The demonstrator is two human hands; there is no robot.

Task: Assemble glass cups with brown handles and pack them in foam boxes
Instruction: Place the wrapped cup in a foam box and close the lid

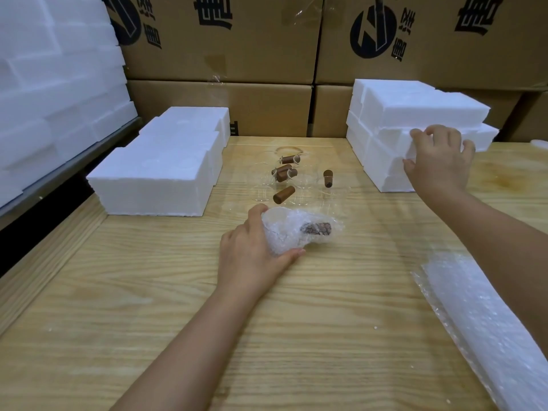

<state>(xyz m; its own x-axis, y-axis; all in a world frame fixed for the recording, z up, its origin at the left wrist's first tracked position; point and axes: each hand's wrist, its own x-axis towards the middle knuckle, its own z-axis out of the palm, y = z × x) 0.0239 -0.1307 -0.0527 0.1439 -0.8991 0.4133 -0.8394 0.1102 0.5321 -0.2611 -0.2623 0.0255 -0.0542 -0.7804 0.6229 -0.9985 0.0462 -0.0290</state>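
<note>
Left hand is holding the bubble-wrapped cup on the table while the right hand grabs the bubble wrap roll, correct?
Not quite. The head view shows the right hand gripping a foam box in the right-hand stack, not the bubble wrap roll. The left hand does hold the bubble-wrapped cup on the table.

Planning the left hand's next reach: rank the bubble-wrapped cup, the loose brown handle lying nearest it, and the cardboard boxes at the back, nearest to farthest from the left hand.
1. Bubble-wrapped cup: under the left hand, touching it.
2. Loose brown handle: just beyond the wrapped cup, mid-table.
3. Cardboard boxes: stacked behind the table, farthest.
</note>
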